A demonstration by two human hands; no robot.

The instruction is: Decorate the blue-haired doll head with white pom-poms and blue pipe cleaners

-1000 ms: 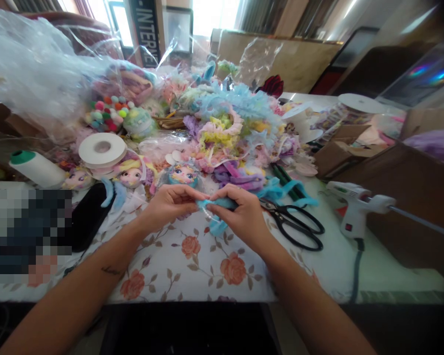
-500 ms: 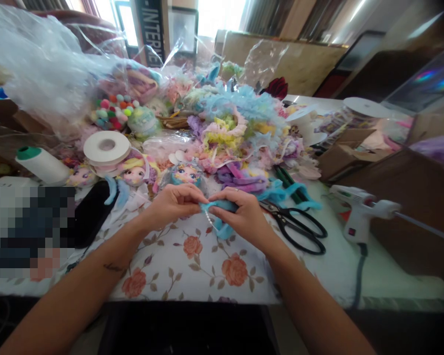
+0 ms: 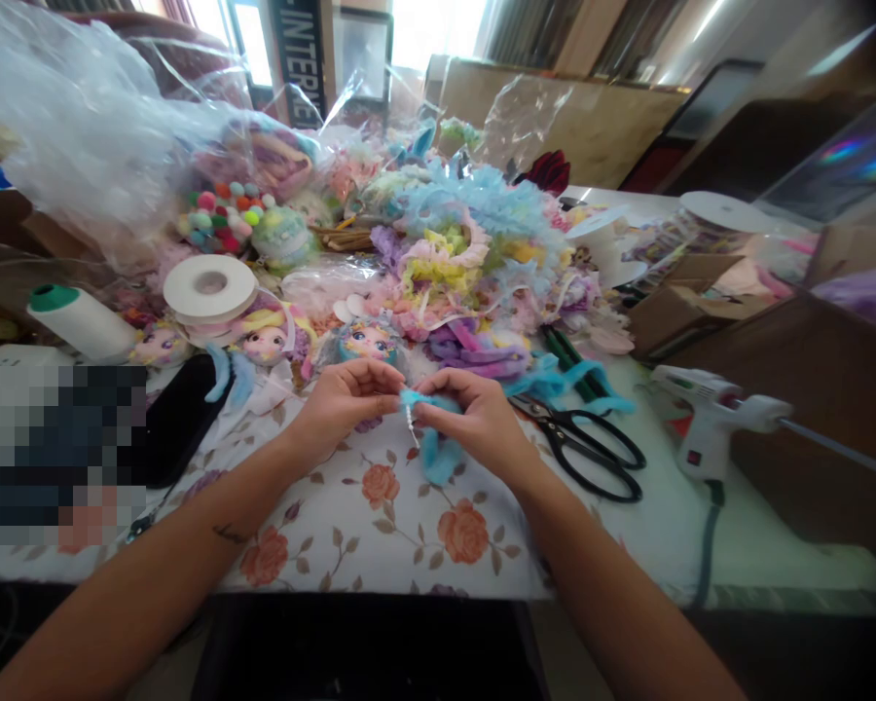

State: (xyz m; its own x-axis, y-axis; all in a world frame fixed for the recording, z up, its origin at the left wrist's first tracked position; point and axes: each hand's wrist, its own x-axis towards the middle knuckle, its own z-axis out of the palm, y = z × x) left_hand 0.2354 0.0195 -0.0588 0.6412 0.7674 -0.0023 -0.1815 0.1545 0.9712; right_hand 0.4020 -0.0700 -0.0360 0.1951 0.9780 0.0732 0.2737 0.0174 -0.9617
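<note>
A light-blue fuzzy strip (image 3: 439, 460) is held above the flowered cloth, its lower part hanging in a loop. My right hand (image 3: 474, 414) is closed round it, thumb and fingers pinching near its upper end. From the left, my left hand (image 3: 348, 401) pinches at the same end, with fingertips nearly meeting those of the right. A short white twisted cord (image 3: 410, 424) dangles between the hands. Just behind them lies a doll head (image 3: 369, 341) with grey-blue hair. The exact grip of the left fingertips is partly hidden.
Black-handled scissors (image 3: 591, 443) and a glue gun (image 3: 708, 419) lie to the right. On the left are a dark phone (image 3: 179, 419), a white ribbon spool (image 3: 210, 287) and a thread cone (image 3: 80, 321). Piled trims, pompoms and plastic film stand behind; a cardboard box (image 3: 766, 389) is far right.
The hands have shifted slightly and the fingers of my left hand have straightened a little. The strip's loop now hangs lower, and the white cord hangs more upright.
</note>
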